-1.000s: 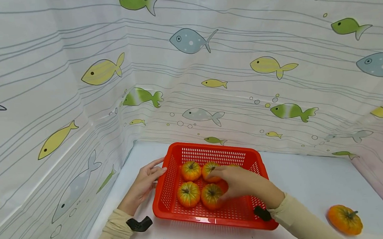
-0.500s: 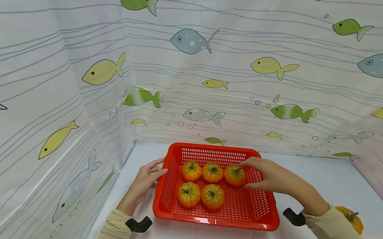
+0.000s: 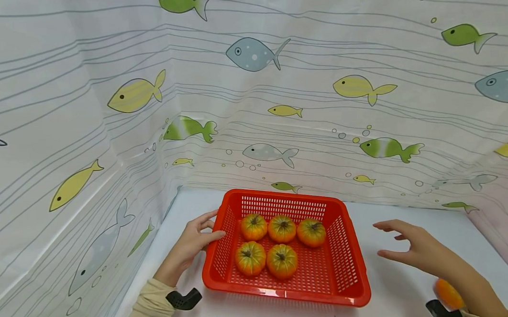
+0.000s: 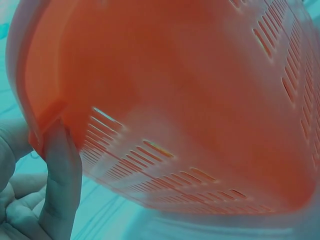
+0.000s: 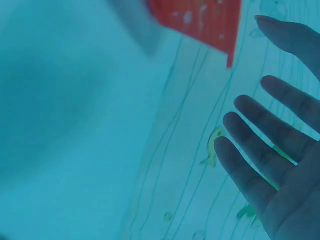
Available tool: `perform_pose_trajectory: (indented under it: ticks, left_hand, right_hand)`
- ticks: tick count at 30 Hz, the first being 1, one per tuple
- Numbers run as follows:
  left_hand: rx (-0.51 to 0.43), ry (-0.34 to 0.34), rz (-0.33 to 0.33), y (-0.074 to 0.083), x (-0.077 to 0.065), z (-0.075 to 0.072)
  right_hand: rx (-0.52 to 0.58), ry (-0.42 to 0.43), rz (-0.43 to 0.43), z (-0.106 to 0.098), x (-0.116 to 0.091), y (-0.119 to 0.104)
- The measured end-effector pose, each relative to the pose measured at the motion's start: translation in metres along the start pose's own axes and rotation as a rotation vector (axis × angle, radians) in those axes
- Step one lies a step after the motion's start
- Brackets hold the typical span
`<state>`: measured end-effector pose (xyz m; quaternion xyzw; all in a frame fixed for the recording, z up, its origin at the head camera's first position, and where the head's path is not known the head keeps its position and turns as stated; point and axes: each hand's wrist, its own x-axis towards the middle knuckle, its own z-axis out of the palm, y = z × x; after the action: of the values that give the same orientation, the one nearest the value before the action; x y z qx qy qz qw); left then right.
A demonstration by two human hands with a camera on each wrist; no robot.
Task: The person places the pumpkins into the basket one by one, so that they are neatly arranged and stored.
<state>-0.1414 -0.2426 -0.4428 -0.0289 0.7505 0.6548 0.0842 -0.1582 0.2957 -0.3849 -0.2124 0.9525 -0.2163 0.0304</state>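
A red plastic basket [image 3: 282, 292] with slotted walls stands on the white table, holding several small orange-yellow pumpkins [image 3: 283, 261] with brown stems. They lie in two rows, mostly toward the basket's left. At the left wall my left hand [image 3: 191, 242] pinches the rim. In the left wrist view, digits grip both sides of the basket's lip [image 4: 42, 132]. My right hand [image 3: 409, 244] hovers to the right of the basket with fingers spread, holding nothing. Another pumpkin [image 3: 447, 293], partly hidden by the right forearm, rests on the table at the right.
White sheeting [image 3: 251, 110] printed with fish and wavy lines surrounds the table at the back and sides. A dark wrist-worn device [image 3: 184, 299] sits at the left sleeve, and a similar one [image 3: 442, 310] at the right wrist. White tabletop [image 3: 390, 285] extends right of the basket.
My right hand has come away from a pumpkin at the basket's right side and moved right, out over the table. The left hand has stayed at the rim.
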Motion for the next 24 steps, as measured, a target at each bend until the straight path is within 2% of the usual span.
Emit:
perform_pose_trajectory:
  ticks: [6,15,19,24]
  left_hand:
    - [-0.012,-0.008,0.001,-0.001,0.001,-0.001]
    - [-0.049,-0.003,-0.009,-0.003,0.002,0.0]
    - [-0.053,-0.002,-0.007,-0.004,0.002,-0.001]
    - [-0.062,0.002,-0.006,-0.003,0.001,-0.001]
  right_hand:
    - [-0.003,-0.032,0.142,-0.002,-0.028,0.039]
    - [-0.045,-0.027,0.207,0.004,-0.069,0.093]
    - [-0.044,-0.077,0.278,0.008,-0.078,0.11]
    - [-0.023,-0.183,0.382,0.011,-0.083,0.124]
